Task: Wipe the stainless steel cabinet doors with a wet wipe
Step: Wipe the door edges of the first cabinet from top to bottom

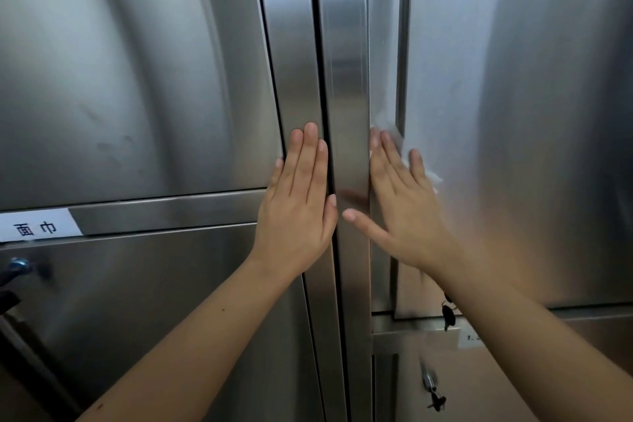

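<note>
Wiping the inner edge of the right cabinet door

Our right hand (404, 202) lies flat, fingers spread, pressing the wet wipe (394, 134) onto the right door (513, 113), the white wipe peeking out past the fingertips toward 12 o'clock. Our left hand (301, 205), at 9 o'clock from it, is flat and empty on the left door (137, 79) beside the seam. The unwiped strip runs vertically, 12 to 6, so we judge the right hand should travel along that line.
</note>
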{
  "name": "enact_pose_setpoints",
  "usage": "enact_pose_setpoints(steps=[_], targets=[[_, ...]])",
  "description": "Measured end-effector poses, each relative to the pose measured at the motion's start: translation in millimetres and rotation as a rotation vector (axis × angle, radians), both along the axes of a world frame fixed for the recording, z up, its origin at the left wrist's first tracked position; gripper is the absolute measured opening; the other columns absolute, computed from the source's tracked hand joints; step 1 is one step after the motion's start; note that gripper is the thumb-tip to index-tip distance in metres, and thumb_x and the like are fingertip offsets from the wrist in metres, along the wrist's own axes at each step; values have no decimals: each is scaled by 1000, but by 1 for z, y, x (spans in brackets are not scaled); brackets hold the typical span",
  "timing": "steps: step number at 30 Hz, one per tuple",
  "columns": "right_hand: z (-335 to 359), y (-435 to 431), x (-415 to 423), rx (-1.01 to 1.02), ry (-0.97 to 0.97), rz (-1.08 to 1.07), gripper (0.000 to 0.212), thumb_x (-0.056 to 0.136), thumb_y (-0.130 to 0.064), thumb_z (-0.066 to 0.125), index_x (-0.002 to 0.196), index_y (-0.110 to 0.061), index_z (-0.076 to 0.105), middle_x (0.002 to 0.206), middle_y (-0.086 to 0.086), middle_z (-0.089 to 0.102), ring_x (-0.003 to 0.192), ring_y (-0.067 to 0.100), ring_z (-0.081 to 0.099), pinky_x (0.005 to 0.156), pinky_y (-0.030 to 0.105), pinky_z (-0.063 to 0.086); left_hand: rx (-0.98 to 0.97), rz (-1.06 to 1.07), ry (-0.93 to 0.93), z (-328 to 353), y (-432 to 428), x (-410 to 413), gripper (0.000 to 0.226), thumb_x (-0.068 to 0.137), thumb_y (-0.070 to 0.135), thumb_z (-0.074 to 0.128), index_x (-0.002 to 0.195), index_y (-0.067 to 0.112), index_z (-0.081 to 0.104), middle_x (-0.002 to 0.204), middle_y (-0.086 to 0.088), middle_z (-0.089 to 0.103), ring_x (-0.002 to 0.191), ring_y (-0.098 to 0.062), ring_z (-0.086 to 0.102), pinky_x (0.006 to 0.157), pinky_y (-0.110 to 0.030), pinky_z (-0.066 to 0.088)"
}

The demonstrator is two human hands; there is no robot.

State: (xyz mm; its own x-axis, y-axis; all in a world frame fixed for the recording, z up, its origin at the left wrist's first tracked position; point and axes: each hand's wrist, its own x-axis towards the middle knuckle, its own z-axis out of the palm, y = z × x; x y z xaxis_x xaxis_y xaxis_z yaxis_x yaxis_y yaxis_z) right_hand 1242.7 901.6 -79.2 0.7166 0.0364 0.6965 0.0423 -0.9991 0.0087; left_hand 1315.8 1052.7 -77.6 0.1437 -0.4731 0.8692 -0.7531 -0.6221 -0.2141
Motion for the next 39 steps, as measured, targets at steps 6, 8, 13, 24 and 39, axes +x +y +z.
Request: enact_pose_setpoints(steps=[6, 8, 13, 24, 39], targets=[[-49, 4, -10, 14, 132, -37, 87, 87, -69, 10, 144, -7, -12, 153, 6, -15, 143, 17, -14, 113, 34, -14, 2, 9, 6, 1, 0, 0, 62, 88, 21, 39, 142, -3, 21, 149, -16, 9, 140, -26, 10, 113, -42, 17], [-65, 3, -14, -22, 184, -74, 86, 88, -68, 11, 144, -6, -8, 153, 8, -10, 143, 21, -8, 113, 41, -7, 8, 19, 11, 0, 0, 0, 63, 88, 22, 38, 143, -3, 21, 150, -16, 8, 141, -26, 8, 114, -42, 16], [-73, 1, -15, -48, 137, -71, 81, 91, -59, 22, 144, 1, 11, 153, 15, 10, 142, 29, 10, 114, 40, 2, 27, 45, 13, 0, 0, 0, 65, 88, 23, 40, 143, -4, 18, 150, -17, 4, 141, -26, 4, 114, -41, 12], [-105, 11, -8, 137, 194, -55, 85, 87, -69, 13, 140, -14, -26, 152, 3, -22, 140, 12, -21, 110, 33, -15, 38, 57, 30, -31, -5, -5, 67, 87, 26, 41, 141, -7, 17, 148, -18, 7, 139, -29, 6, 113, -43, 11], [-157, 10, -14, 161, 178, -40, 79, 92, -58, 25, 145, -4, 1, 154, 8, 2, 143, 16, -5, 112, 44, 3, 100, 84, 28, -80, 0, -9, 63, 86, 25, 39, 139, -5, 22, 147, -18, 14, 137, -29, 15, 112, -43, 16]])
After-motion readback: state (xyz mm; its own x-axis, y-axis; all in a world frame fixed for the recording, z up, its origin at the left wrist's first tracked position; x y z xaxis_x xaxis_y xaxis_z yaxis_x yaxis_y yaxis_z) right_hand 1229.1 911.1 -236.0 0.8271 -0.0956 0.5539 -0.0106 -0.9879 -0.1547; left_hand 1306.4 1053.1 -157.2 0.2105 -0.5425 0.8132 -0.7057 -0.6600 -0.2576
